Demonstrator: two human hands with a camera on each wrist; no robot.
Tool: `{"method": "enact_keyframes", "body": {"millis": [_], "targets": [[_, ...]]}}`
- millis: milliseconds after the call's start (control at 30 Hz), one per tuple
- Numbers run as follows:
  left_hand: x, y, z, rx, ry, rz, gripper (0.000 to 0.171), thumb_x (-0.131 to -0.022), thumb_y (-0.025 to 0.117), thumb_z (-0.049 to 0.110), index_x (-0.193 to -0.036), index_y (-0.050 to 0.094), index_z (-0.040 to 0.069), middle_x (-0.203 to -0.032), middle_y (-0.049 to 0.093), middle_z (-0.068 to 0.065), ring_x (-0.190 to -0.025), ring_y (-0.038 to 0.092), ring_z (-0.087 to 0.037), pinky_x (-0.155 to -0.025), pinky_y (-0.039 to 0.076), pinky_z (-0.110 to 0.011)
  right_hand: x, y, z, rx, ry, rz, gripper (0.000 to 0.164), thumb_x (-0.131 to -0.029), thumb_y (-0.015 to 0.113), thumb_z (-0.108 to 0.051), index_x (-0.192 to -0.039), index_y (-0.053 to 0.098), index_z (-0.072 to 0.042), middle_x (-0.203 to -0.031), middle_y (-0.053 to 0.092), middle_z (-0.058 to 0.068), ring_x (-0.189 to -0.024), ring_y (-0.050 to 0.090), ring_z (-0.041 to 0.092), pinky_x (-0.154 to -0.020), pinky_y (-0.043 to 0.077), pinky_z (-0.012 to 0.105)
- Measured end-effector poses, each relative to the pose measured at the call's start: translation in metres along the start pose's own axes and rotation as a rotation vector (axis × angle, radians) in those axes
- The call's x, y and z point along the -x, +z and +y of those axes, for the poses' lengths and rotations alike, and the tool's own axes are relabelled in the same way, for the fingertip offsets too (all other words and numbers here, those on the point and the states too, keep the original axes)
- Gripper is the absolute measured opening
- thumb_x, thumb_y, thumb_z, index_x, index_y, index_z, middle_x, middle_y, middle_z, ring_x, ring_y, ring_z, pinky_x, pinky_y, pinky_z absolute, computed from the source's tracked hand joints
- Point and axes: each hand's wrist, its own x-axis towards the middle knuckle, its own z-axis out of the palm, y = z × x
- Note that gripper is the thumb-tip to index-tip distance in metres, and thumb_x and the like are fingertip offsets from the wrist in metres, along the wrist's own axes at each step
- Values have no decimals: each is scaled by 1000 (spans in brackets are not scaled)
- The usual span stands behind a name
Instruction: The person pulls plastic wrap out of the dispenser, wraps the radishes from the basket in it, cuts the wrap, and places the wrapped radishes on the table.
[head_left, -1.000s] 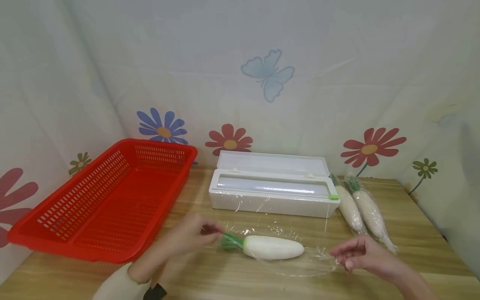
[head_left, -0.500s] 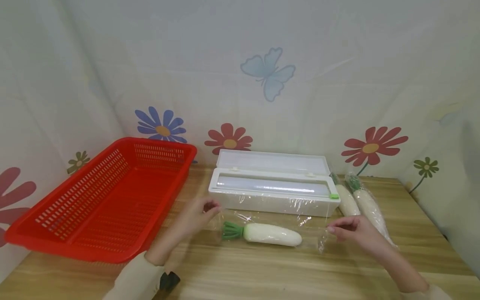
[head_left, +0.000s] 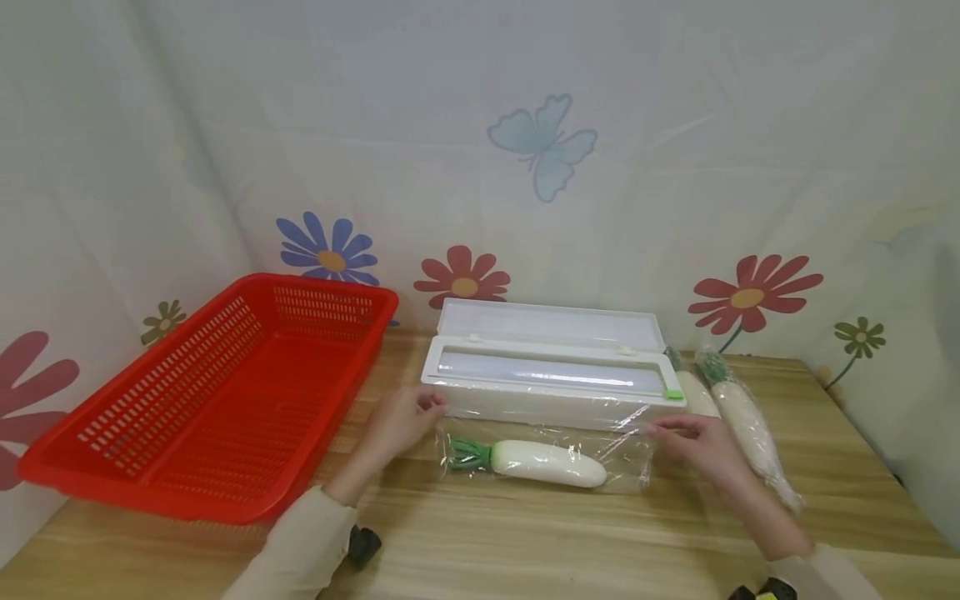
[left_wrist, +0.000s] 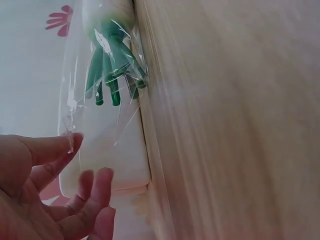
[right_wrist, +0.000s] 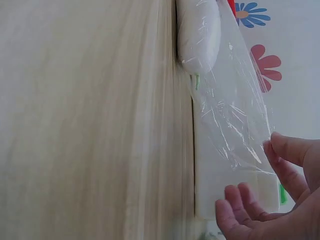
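A white radish with green stems lies on the table, under or wrapped in clear cling film. My left hand pinches one end of the film's far edge between thumb and forefinger, just beyond the stems. At the opposite end, my right hand pinches that edge the same way. The left wrist view shows the film over the stems, with the other fingers of the left hand loosely bent. Creased film stretches from the radish's tip to the right hand in the right wrist view.
Directly behind the radish stands a white cling film dispenser, its lid raised and a roll inside. A red perforated basket stands at left. Two film-wrapped radishes, one the nearer-edge radish, lie at right. A flowered cloth hangs behind.
Both hands have moved away from me, toward the dispenser, drawing the film's edge along. The radish has shifted slightly the same way, and the film now lies smoother across it.
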Motion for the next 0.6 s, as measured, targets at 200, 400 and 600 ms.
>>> {"method": "enact_keyframes", "body": {"millis": [200, 400, 600], "targets": [[-6, 3, -8, 88, -12, -45, 4, -81, 69, 16, -80, 71, 13, -80, 65, 0, -80, 58, -19, -72, 48, -37, -6, 1, 4, -60, 47, -66, 40, -85, 65, -24, -107, 61, 9, -96, 66, 9, -77, 57, 5, -68, 51, 25], [-6, 5, -11, 276, 86, -40, 2, -79, 68, 7, -79, 70, 6, -78, 66, -3, -77, 59, -18, -72, 50, -35, -8, 1, 10, -297, 51, -121, 20, -86, 62, -14, -99, 66, 1, -83, 65, -8, -75, 62, 4, -72, 53, 26], [-8, 7, -10, 371, 18, -26, 7, -77, 67, -4, -82, 69, 1, -79, 67, -10, -73, 64, -21, -63, 53, -29, -7, 1, 11, -409, 27, -122, 21, -84, 65, -9, -104, 66, -7, -82, 66, -8, -74, 65, 9, -69, 53, 26]]}}
